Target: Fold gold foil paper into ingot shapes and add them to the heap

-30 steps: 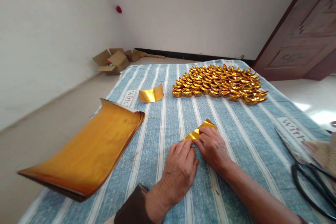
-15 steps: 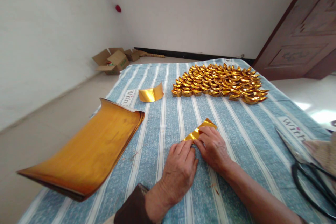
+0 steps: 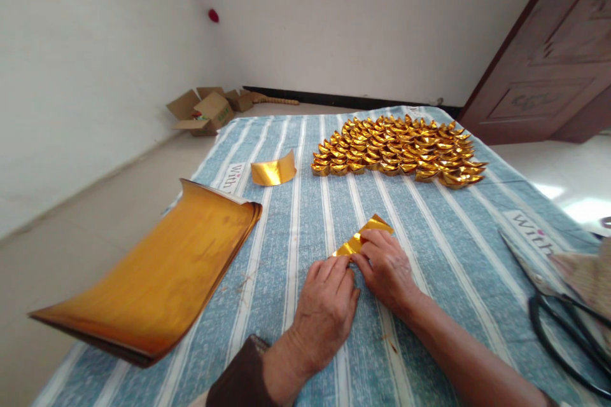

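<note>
A small piece of shiny gold foil paper [image 3: 356, 243], partly folded, lies on the striped cloth in front of me. My left hand [image 3: 327, 305] presses its near left end, fingers bent and close together. From the right, my right hand [image 3: 384, 267] pinches the paper's near edge, its fingers lying over the foil. The fingertips of both hands nearly meet at the lower edge, and they hide part of the paper. Beyond them sit many folded gold paper ingots [image 3: 396, 149], set in tight rows. A curved single gold sheet [image 3: 273, 170] stands left of the rows.
A thick stack of large gold sheets [image 3: 157, 267] lies at the left, overhanging the table edge. Black-handled scissors [image 3: 541, 292] rest at the right beside a beige cloth [image 3: 585, 276]. The blue striped tablecloth [image 3: 286, 229] covers the table. Cardboard boxes [image 3: 205, 111] stand on the floor behind.
Almost nothing differs. Both hands stay on the gold paper in nearly the same pose; the whole view has shifted very slightly.
</note>
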Demonstrator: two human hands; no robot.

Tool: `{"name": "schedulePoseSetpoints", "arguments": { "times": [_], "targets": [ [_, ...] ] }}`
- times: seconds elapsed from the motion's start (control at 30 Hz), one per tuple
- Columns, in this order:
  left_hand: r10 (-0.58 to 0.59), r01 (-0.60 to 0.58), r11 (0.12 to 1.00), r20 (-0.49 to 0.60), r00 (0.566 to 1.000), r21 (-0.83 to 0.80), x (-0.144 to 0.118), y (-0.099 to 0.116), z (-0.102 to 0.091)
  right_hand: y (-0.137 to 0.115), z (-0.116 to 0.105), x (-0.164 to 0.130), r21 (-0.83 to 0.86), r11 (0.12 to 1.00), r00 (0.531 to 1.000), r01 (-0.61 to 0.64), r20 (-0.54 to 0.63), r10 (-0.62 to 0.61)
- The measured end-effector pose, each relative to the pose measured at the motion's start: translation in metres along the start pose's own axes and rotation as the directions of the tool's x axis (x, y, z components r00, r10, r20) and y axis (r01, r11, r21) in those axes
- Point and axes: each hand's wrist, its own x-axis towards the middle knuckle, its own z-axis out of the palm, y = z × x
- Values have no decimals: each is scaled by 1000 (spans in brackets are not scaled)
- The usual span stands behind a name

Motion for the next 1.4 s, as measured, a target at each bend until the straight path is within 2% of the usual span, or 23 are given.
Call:
{"name": "schedulePoseSetpoints", "arguments": {
  "times": [1.1, 1.4],
  "targets": [
    [-22, 22, 1000, 24, 999, -1, 0, 0, -1, 1, 0, 0, -7, 1000, 1000, 0, -14, 0],
    [-62, 61, 998, 25, 998, 20, -2, -2, 0, -2, -1, 2, 9, 1000, 1000, -8, -7, 8]
  ]
}}
